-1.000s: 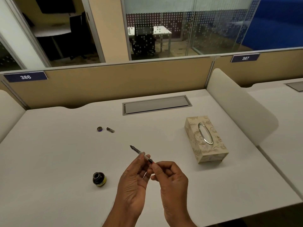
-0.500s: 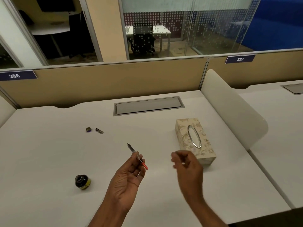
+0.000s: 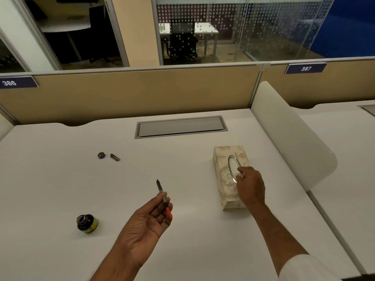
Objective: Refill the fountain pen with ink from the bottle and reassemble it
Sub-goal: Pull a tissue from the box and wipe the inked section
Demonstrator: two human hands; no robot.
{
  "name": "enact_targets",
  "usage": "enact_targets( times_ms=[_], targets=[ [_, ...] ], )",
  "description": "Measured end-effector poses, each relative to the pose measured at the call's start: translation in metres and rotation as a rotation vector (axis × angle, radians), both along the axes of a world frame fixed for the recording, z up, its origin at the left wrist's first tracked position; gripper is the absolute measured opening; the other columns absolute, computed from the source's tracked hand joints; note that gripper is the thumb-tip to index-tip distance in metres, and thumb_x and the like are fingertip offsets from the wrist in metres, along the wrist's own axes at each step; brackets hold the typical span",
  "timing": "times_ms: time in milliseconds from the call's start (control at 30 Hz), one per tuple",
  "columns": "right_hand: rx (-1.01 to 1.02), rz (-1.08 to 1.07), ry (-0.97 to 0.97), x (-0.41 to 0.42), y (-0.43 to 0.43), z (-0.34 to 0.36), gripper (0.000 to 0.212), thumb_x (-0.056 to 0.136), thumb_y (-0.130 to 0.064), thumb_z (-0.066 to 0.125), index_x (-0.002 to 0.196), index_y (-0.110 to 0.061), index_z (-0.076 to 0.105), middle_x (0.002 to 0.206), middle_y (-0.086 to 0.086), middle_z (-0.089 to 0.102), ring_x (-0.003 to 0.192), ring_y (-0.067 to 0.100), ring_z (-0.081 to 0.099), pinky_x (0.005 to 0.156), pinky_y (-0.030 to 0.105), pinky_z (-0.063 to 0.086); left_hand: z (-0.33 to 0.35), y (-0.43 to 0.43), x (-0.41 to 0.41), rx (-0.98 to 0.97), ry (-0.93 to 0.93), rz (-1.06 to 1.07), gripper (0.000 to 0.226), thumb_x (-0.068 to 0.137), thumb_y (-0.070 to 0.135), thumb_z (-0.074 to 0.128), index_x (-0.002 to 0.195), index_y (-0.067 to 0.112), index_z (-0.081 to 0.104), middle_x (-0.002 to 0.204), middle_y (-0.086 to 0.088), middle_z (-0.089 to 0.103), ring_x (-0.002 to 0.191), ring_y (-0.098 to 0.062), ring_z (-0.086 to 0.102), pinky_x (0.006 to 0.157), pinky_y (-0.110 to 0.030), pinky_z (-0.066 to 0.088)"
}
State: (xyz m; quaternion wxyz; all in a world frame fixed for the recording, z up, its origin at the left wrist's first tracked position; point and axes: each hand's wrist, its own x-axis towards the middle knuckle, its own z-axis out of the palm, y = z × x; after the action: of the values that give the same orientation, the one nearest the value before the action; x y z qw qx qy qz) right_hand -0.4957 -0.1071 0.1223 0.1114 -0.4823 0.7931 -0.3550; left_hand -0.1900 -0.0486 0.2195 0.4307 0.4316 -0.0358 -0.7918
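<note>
While the left hand [image 3: 150, 217] pinches the bare pen section [image 3: 164, 197], nib pointing away and red converter end near the palm, the right hand [image 3: 250, 184] curls its fingers into the tissue box [image 3: 227, 175] opening. The uncapped ink bottle [image 3: 87, 221] stands on the tabletop [image 3: 60, 189]; two small parts [image 3: 109, 156] lie well beyond it. Filling looks done or nearly so; wiping and reassembly probably remain.

head cam | looks forward-down over desk [image 3: 60, 179] | partition [image 3: 142, 94] beyond | single view

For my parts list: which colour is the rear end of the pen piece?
Red-orange plastic end, seen in the head view.
</note>
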Motion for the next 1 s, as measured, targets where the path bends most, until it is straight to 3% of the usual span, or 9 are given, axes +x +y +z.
enact_targets(
  times_ms=[233,367,500,633,800,1000],
  targets=[
    [0.125,0.049,0.056,-0.007,-0.013,-0.003,0.036,0.089,-0.009,0.066,0.123,-0.018,0.069,0.112,0.014,0.068,0.106,0.03,0.063,0.087,0.04,0.055,-0.004,-0.007,0.004,0.002,0.024,0.007,0.019,0.08,0.009,0.073,0.097,0.003,0.076,0.084,-0.009,0.074,0.071,-0.02,0.072,0.061,-0.027,0.061],
    [0.155,0.069,0.128,-0.005,-0.017,0.002,0.037,0.089,-0.003,0.067,0.124,-0.014,0.068,0.102,0.008,0.073,0.106,0.03,0.06,0.083,0.04,0.054,-0.004,-0.011,0.006,0.007,0.051,-0.02,0.022,0.08,0.009,0.073,0.102,0.003,0.074,0.085,-0.009,0.073,0.073,-0.02,0.071,0.061,-0.026,0.061],
    [0.192,0.059,0.22,-0.003,-0.022,0.006,0.035,0.092,-0.004,0.063,0.124,-0.014,0.069,0.095,0.012,0.073,0.096,0.033,0.063,0.079,0.04,0.055,-0.004,-0.017,0.011,0.021,0.049,-0.063,0.024,0.079,0.008,0.074,0.103,0.002,0.074,0.086,-0.01,0.073,0.073,-0.02,0.071,0.061,-0.027,0.061],
    [0.226,0.042,0.275,-0.005,-0.03,0.003,0.037,0.094,-0.007,0.053,0.126,-0.017,0.068,0.094,0.017,0.073,0.092,0.037,0.066,0.079,0.041,0.054,-0.002,-0.025,0.021,0.022,0.059,-0.088,0.028,0.078,0.008,0.075,0.106,0.002,0.073,0.087,-0.011,0.073,0.074,-0.021,0.071,0.061,-0.027,0.061],
    [0.299,0.127,0.325,-0.009,-0.039,0.005,0.041,0.093,-0.005,0.051,0.13,-0.018,0.06,0.095,0.011,0.075,0.09,0.035,0.068,0.08,0.038,0.052,-0.004,-0.031,0.032,0.024,0.06,-0.112,0.03,0.079,0.009,0.075,0.108,0.002,0.074,0.088,-0.011,0.073,0.076,-0.021,0.07,0.061,-0.027,0.062],
    [0.366,0.28,0.374,-0.018,-0.041,0.012,0.038,0.093,-0.007,0.048,0.128,-0.019,0.049,0.074,0.0,0.061,0.066,0.026,0.057,0.067,0.033,0.043,-0.008,-0.031,0.038,0.039,0.054,-0.131,0.032,0.077,0.008,0.076,0.107,0.002,0.073,0.086,-0.012,0.073,0.072,-0.022,0.071,0.058,-0.028,0.061]
  ],
)
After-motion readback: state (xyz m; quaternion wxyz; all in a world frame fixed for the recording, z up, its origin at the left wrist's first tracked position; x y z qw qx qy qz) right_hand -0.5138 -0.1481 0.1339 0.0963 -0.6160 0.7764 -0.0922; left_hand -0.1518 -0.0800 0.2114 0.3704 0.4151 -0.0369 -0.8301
